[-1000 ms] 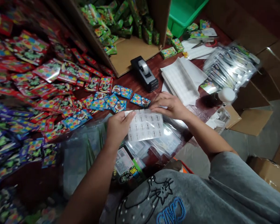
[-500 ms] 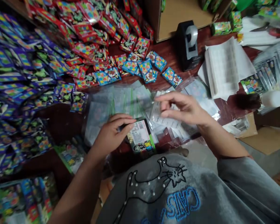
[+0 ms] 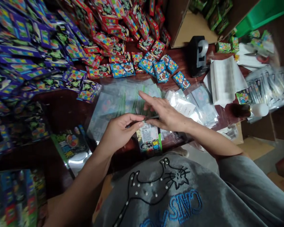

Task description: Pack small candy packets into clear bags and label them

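Between thumb and fingertips my left hand [image 3: 120, 130] pinches the top left edge of a printed card [image 3: 150, 137], black, yellow and green with a white barcode label on its face. My right hand [image 3: 168, 115] is at the card's top right, its index finger stretched out and its thumb at the upper edge. The thumb seems to touch the card; its fingers look apart, and whether it holds anything is not visible. Clear plastic bags [image 3: 106, 107] lie flat beneath and behind both hands. To the right is a white label sheet [image 3: 183, 104].
Piles of purple packets [image 3: 33, 66] and red packets [image 3: 106, 42] fill the left and back. Blue packets [image 3: 161, 71] lie before a black tape dispenser [image 3: 195, 60]. Right are folded paper [image 3: 223, 82], a white-capped bottle [image 3: 257, 109] and packed bags [image 3: 269, 86]. A green-edged pack [image 3: 71, 145] lies left.
My right hand has moved left from over the white label sheet to the card's top edge. My left hand keeps its pinch on the card. The camera view has shifted slightly.
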`<action>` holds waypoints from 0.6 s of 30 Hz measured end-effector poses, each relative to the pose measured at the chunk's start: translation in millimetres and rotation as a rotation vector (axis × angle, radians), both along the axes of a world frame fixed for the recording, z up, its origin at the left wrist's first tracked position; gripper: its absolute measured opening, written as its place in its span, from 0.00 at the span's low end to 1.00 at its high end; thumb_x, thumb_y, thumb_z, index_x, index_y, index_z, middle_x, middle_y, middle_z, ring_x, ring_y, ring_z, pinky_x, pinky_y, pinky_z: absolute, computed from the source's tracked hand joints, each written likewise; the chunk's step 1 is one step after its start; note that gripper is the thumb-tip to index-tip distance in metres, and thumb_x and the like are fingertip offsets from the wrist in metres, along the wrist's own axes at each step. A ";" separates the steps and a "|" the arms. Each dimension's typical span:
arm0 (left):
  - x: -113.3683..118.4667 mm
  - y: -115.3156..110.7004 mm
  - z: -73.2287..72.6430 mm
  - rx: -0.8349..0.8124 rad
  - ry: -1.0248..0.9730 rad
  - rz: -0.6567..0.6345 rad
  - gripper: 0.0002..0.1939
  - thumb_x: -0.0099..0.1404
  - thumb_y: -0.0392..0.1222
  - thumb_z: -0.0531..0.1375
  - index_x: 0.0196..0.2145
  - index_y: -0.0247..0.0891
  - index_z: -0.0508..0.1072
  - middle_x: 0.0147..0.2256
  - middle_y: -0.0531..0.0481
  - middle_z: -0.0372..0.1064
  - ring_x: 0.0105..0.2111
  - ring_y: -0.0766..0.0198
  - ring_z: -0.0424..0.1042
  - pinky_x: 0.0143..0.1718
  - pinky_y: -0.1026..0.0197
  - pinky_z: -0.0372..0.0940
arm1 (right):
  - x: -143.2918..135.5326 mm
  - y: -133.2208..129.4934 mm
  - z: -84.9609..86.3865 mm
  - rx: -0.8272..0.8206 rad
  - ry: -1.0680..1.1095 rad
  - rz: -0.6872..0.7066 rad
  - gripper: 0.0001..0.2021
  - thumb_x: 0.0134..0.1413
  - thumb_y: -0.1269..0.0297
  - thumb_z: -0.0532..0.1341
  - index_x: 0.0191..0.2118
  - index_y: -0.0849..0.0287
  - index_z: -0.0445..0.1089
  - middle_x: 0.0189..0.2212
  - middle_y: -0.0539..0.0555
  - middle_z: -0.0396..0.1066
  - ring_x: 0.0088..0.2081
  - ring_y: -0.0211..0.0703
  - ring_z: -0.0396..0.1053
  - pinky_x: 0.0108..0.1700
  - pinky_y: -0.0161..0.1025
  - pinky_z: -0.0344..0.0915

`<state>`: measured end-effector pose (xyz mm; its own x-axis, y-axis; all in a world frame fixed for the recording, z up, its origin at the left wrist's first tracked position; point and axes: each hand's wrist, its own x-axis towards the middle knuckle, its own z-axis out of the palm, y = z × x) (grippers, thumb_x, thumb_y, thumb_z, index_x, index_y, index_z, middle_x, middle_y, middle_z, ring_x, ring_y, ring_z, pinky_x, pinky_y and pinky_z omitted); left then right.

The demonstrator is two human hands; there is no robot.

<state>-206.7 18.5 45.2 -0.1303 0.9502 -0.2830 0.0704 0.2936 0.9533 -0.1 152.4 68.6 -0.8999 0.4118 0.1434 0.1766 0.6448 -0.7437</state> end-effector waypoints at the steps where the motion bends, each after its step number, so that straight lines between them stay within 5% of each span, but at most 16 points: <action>1: -0.9 -0.8 0.1 0.010 -0.005 -0.006 0.17 0.63 0.54 0.73 0.41 0.39 0.83 0.45 0.43 0.85 0.44 0.57 0.83 0.50 0.55 0.77 | 2.0 -4.1 -0.2 0.086 0.021 -0.016 0.39 0.75 0.63 0.61 0.82 0.50 0.43 0.49 0.55 0.77 0.49 0.51 0.71 0.57 0.53 0.66; 4: -1.6 -1.0 0.2 0.047 -0.028 -0.033 0.15 0.64 0.53 0.72 0.40 0.40 0.82 0.44 0.43 0.85 0.43 0.58 0.83 0.50 0.55 0.77 | 7.7 -15.6 -6.4 0.195 0.073 -0.037 0.40 0.79 0.64 0.57 0.82 0.40 0.33 0.45 0.50 0.80 0.48 0.50 0.69 0.61 0.54 0.60; 7: 2.2 3.8 -0.2 0.085 -0.052 -0.075 0.15 0.63 0.53 0.73 0.37 0.40 0.79 0.45 0.43 0.84 0.44 0.57 0.83 0.49 0.54 0.76 | 8.9 -22.1 -13.0 0.161 0.010 -0.055 0.43 0.79 0.62 0.58 0.83 0.43 0.26 0.47 0.50 0.81 0.48 0.50 0.69 0.65 0.55 0.57; 12: -2.7 5.3 -4.2 0.045 0.036 -0.037 0.23 0.53 0.53 0.79 0.34 0.42 0.71 0.30 0.54 0.77 0.29 0.62 0.77 0.30 0.62 0.70 | 16.9 -20.8 -2.9 0.056 0.022 -0.082 0.40 0.78 0.58 0.57 0.83 0.43 0.33 0.55 0.54 0.79 0.55 0.54 0.71 0.67 0.60 0.59; 14: -15.7 -4.9 -5.9 0.026 0.061 0.081 0.24 0.53 0.51 0.79 0.39 0.43 0.73 0.32 0.54 0.78 0.30 0.62 0.78 0.30 0.63 0.70 | 30.4 -20.9 3.5 -0.019 0.128 -0.239 0.40 0.77 0.52 0.58 0.83 0.42 0.35 0.62 0.57 0.74 0.60 0.56 0.70 0.68 0.62 0.63; 18: -35.6 -37.1 -5.5 0.150 -0.025 0.640 0.35 0.49 0.47 0.82 0.52 0.45 0.76 0.37 0.56 0.80 0.37 0.64 0.78 0.39 0.63 0.75 | 59.3 -38.4 -1.8 -0.230 0.259 -0.563 0.44 0.71 0.43 0.63 0.81 0.39 0.39 0.68 0.61 0.62 0.66 0.59 0.67 0.66 0.63 0.70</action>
